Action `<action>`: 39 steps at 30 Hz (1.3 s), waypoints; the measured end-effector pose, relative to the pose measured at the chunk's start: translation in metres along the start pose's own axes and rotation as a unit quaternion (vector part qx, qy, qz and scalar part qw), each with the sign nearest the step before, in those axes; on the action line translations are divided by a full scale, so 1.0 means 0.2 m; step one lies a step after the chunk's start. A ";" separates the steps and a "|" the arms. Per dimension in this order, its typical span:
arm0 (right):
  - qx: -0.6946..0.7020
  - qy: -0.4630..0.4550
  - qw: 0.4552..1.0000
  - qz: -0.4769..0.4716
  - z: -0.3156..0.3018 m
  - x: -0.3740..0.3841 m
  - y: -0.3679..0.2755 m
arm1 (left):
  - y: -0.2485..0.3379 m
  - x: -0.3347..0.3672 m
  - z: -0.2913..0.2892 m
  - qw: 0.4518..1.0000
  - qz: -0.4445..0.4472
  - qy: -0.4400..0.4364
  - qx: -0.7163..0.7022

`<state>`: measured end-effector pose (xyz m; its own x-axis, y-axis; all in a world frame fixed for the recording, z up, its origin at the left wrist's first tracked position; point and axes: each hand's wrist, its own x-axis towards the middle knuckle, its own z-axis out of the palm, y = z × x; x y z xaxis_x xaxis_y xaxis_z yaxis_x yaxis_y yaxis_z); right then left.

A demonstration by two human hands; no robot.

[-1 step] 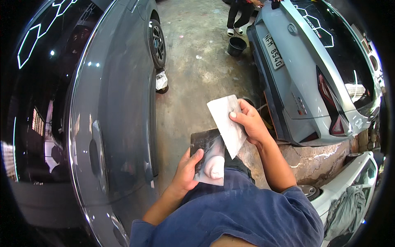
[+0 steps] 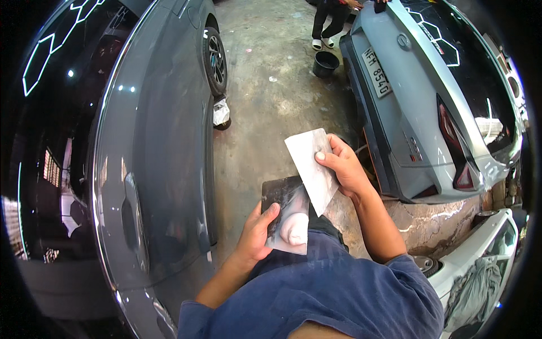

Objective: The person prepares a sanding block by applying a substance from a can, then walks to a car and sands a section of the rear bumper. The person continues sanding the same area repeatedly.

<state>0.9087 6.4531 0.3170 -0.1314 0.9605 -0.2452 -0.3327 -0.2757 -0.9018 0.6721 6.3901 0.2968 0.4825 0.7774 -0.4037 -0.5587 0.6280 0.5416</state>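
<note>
The left hand [image 2: 254,234] holds a flat, dark plate [image 2: 275,192] by its left side, the thumb lying on the face and the other fingers out of sight behind it; a pale, rounded lump [image 2: 293,229], which looks like soft paste, sits on the plate's lighter lower part. The right hand [image 2: 347,169] grips a thin white sheet [image 2: 307,150] near its upper right edge, thumb on top, with the sheet tilted so that one corner points down beside the plate. Along that side the two pieces meet or overlap in this view, and I cannot tell whether they actually touch. Both are held in front of the person's body, above the concrete floor [image 2: 271,113], between a dark grey car [image 2: 164,141] on the left and a silver car [image 2: 420,113] on the right. The step in hand seems to be working the lump with the two flat pieces; the next move, I judge, calls for a level plate, a firm pinch on the sheet and a controlled angle of its edge, so that nothing slides off
</note>
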 end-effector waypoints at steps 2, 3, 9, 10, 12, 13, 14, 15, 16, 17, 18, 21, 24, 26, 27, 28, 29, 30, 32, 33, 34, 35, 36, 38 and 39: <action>-0.003 -0.003 1.000 -0.015 -0.10 0.25 -0.06 | 0.14 0.26 0.05 1.000 -0.013 -0.003 0.003; -0.005 0.005 1.000 -0.008 -0.16 0.39 -0.07 | 0.21 0.40 0.07 1.000 -0.018 0.000 0.003; 0.014 0.023 0.999 0.039 -0.64 1.10 -0.19 | 0.61 1.33 0.18 1.000 -0.006 0.030 0.000; 0.006 0.024 0.998 0.051 -0.72 1.19 -0.27 | 0.70 1.47 0.25 1.000 0.002 0.025 -0.004; -0.009 0.031 0.997 0.073 -0.87 1.37 -0.43 | 0.86 1.72 0.35 0.998 0.053 0.021 0.013; -0.007 0.015 0.996 0.082 -0.91 1.48 -0.51 | 0.94 1.85 0.39 0.997 0.076 0.017 0.023; -0.006 -0.001 0.996 0.092 -0.95 1.58 -0.61 | 1.02 1.98 0.41 0.993 0.093 -0.001 0.066; -0.006 -0.016 0.995 0.101 -0.98 1.69 -0.70 | 1.09 2.12 0.43 0.988 0.110 -0.019 0.108; -0.026 -0.034 0.992 0.122 -1.01 1.79 -0.77 | 1.16 2.25 0.46 0.980 0.125 -0.038 0.151; -0.019 -0.046 0.989 0.139 -1.00 1.89 -0.85 | 1.25 2.36 0.48 0.968 0.115 -0.041 0.221; -0.008 -0.050 0.989 0.141 -1.02 1.99 -0.92 | 1.32 2.48 0.49 0.951 0.103 -0.046 0.288; 0.011 -0.025 0.995 0.094 -1.14 2.36 -1.12 | 1.52 2.84 0.48 0.945 0.080 -0.063 0.311; 0.061 0.060 0.996 -0.018 -1.19 2.79 -1.36 | 1.71 3.22 0.40 0.969 0.092 -0.060 0.221; 0.016 0.110 0.989 -0.093 -1.20 3.09 -1.45 | 1.83 3.50 0.37 0.987 0.106 -0.053 0.112; -0.023 0.104 0.987 -0.116 -1.27 3.24 -1.43 | 1.91 3.65 0.39 0.991 0.109 -0.055 0.055; -0.060 0.089 0.978 -0.179 -1.21 3.39 -1.48 | 2.00 3.80 0.43 0.990 0.135 -0.033 0.033; -0.096 0.073 0.963 -0.240 -1.12 3.56 -1.53 | 2.10 3.94 0.47 0.989 0.149 -0.024 0.009; -0.131 0.048 0.953 -0.268 -1.05 3.69 -1.59 | 2.20 4.06 0.53 0.987 0.163 -0.013 -0.015; -0.234 -0.028 0.914 -0.332 -0.99 3.90 -1.71 | 2.41 4.27 0.69 0.984 0.173 0.012 -0.047; -0.291 -0.070 0.881 -0.365 -0.97 4.00 -1.80 | 2.53 4.37 0.76 0.982 0.181 0.013 -0.048; -0.347 -0.079 0.853 -0.382 -0.93 4.11 -1.89 | 2.62 4.47 0.81 0.981 0.185 0.022 -0.048; -0.402 -0.087 0.820 -0.397 -0.91 4.23 -1.97 | 2.71 4.58 0.85 0.980 0.189 0.029 -0.049; -0.410 -0.067 0.812 -0.411 -0.92 4.36 -1.96 | 2.79 4.69 0.86 0.983 0.175 0.034 -0.050; -0.443 -0.046 0.799 -0.403 -1.00 4.62 -1.98 | 2.91 4.92 0.87 0.982 0.168 0.078 -0.031; -0.460 -0.036 0.792 -0.400 -1.06 4.76 -1.98 | 2.96 5.05 0.87 0.981 0.165 0.098 -0.022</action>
<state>1.1132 7.4847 0.3647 -0.2855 0.8007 0.5266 0.4807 0.5950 -0.6441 0.9450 7.5413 0.3379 0.1331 0.9282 -0.3476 -0.6941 0.3376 0.6358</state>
